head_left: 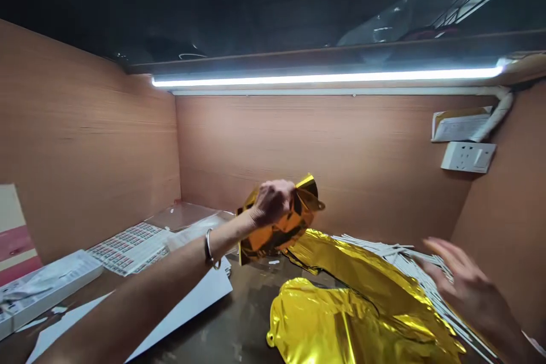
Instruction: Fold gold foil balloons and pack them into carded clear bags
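My left hand (273, 202) is raised above the middle of the desk and is closed on a crumpled piece of gold foil (281, 224), which hangs below the fingers. A bracelet sits on that wrist. My right hand (464, 284) hovers at the right, blurred, fingers spread and holding nothing. It is just above a fan of thin white straws (409, 264). Between the hands a heap of flat gold foil balloons (350, 313) lies on the desk.
A sheet of sticker labels (128, 247) and a clear plastic bag (183, 216) lie at the back left. A white box (42, 287) sits at the left edge, white paper (191, 298) beside it. Wooden walls close three sides; a socket (468, 157) hangs at right.
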The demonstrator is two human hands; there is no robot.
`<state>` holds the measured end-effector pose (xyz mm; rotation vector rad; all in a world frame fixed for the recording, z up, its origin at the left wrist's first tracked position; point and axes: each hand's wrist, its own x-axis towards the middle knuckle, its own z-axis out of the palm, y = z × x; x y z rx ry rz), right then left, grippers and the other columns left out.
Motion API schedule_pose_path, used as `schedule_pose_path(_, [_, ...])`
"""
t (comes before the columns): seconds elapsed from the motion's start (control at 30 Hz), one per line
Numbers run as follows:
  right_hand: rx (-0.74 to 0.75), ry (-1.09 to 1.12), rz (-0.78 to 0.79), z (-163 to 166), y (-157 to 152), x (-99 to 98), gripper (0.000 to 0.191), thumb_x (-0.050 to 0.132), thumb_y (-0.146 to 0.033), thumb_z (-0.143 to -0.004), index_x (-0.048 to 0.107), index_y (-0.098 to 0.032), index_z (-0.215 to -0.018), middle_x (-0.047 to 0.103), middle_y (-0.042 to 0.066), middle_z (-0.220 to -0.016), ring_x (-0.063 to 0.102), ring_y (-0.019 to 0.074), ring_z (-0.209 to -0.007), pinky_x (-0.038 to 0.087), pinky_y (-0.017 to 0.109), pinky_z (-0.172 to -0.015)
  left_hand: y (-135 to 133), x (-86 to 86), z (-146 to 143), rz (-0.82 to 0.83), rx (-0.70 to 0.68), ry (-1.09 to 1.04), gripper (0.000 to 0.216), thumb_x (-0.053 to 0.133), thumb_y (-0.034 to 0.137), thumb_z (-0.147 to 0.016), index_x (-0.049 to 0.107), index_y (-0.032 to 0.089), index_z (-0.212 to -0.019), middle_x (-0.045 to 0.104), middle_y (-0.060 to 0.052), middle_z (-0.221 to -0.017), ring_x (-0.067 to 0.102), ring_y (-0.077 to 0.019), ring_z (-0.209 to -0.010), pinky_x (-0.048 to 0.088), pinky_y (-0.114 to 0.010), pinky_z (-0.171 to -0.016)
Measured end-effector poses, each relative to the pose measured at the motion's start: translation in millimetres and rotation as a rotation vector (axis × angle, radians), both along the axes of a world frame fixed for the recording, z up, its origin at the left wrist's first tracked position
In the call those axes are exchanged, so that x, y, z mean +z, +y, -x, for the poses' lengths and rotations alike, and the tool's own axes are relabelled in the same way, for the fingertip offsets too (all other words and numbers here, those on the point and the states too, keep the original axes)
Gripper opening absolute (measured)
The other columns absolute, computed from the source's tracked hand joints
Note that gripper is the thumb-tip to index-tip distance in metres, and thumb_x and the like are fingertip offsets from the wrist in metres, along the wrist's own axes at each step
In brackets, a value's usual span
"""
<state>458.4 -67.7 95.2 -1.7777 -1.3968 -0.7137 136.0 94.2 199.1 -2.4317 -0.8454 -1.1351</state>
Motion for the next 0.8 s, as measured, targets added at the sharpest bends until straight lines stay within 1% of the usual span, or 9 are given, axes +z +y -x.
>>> schedule_pose_path(0.07, [0.184, -0.064, -0.005, 58, 6, 59.1, 0.047, 0.044, -0.047, -0.074, 0.048, -0.023, -0.114, 0.049, 0.009, -0.12, 0.046, 0.0264, -0.107, 0.038, 0.038, -0.084, -21, -22.4, -14, -0.039, -0.032, 0.14, 0.016, 0.04, 0.014, -0.075, 0.055, 0.016, -0.073, 0.055, -0.004, -0.064, 0.051, -0.0169, -0.063, 0.037, -0.028, -0.061])
schedule_pose_path(0.17, [0.377, 0.075, 0.236, 128, 27, 107.2, 0.056, 0.056, -0.041, -0.069, 0.042, -0.028, -0.122, 0.064, 0.004, -0.093, 0.057, 0.0255, -0.085, 0.042, 0.036, -0.07, -45, -42.5, -28, 0.005, -0.071, 0.12, 0.017, 0.039, 0.017, -0.079, 0.054, 0.016, -0.073, 0.056, -0.004, -0.067, 0.05, -0.0169, -0.064, 0.037, -0.029, -0.062])
schedule_pose_path(0.23, [0.579, 0.24, 0.354, 151, 43, 113.7, 0.062, 0.061, -0.037, -0.065, 0.042, -0.024, -0.123, 0.065, 0.001, -0.072, 0.059, 0.0218, -0.069, 0.044, 0.032, -0.062, -54, -48.0, -30, 0.102, -0.106, 0.018, 0.02, 0.036, 0.021, -0.082, 0.054, 0.016, -0.075, 0.057, -0.004, -0.067, 0.052, -0.0167, -0.065, 0.038, -0.028, -0.063])
schedule_pose_path(0.33, [0.847, 0.523, 0.421, 157, 57, 111.7, 0.053, 0.062, -0.031, -0.064, 0.052, -0.015, -0.113, 0.065, 0.002, -0.068, 0.058, 0.0166, -0.06, 0.045, 0.027, -0.055, -57, -54.4, -20, 0.292, -0.188, -0.256, 0.023, 0.039, 0.034, -0.083, 0.052, 0.018, -0.094, 0.06, -0.004, -0.083, 0.054, -0.0161, -0.073, 0.04, -0.027, -0.066])
schedule_pose_path(0.43, [0.837, 0.577, 0.435, 153, 61, 118.3, 0.041, 0.063, -0.029, -0.062, 0.061, -0.013, -0.1, 0.065, 0.004, -0.069, 0.058, 0.0155, -0.059, 0.045, 0.025, -0.054, -57, -69.2, 2, 0.422, -0.111, -0.594, 0.044, 0.049, 0.049, -0.074, 0.048, 0.018, -0.105, 0.058, -0.007, -0.094, 0.054, -0.0176, -0.08, 0.041, -0.027, -0.068])
schedule_pose_path(0.53, [0.789, 0.506, 0.427, 153, 60, 130.1, 0.034, 0.063, -0.029, -0.061, 0.066, -0.013, -0.091, 0.064, 0.002, -0.065, 0.057, 0.0142, -0.06, 0.045, 0.024, -0.056, -64, -89.7, 21, 0.674, -0.052, -0.739, 0.048, 0.048, 0.055, -0.073, 0.051, 0.015, -0.099, 0.056, -0.001, -0.063, 0.053, -0.0154, -0.06, 0.038, -0.026, -0.057])
schedule_pose_path(0.6, [0.769, 0.475, 0.42, 156, 58, 134.5, 0.032, 0.062, -0.03, -0.061, 0.067, -0.014, -0.089, 0.063, 0.001, -0.064, 0.056, 0.0136, -0.061, 0.045, 0.024, -0.057, -73, -98.5, 26, 0.932, -0.177, -0.795, 0.05, 0.048, 0.057, -0.071, 0.052, 0.014, -0.096, 0.049, 0.003, -0.05, 0.048, -0.0125, -0.049, 0.034, -0.023, -0.05])
schedule_pose_path(0.67, [0.744, 0.447, 0.421, 160, 56, 135.0, 0.031, 0.061, -0.031, -0.062, 0.067, -0.014, -0.087, 0.064, 0.001, -0.066, 0.056, 0.0137, -0.062, 0.045, 0.023, -0.057, -83, -99.0, 21, 1.16, -0.389, -0.901, 0.05, 0.051, 0.058, -0.068, 0.053, 0.014, -0.091, 0.048, 0.004, -0.05, 0.047, -0.0101, -0.048, 0.032, -0.02, -0.048])
schedule_pose_path(0.8, [0.728, 0.434, 0.438, 166, 52, 132.3, 0.029, 0.059, -0.032, -0.063, 0.067, -0.014, -0.085, 0.065, 0.002, -0.069, 0.057, 0.0148, -0.064, 0.045, 0.024, -0.06, -92, -84.4, -1, 1.403, -0.73, -1.192, 0.047, 0.062, 0.05, -0.064, 0.052, 0.015, -0.095, 0.052, 0.004, -0.059, 0.046, -0.0056, -0.049, 0.032, -0.016, -0.048])
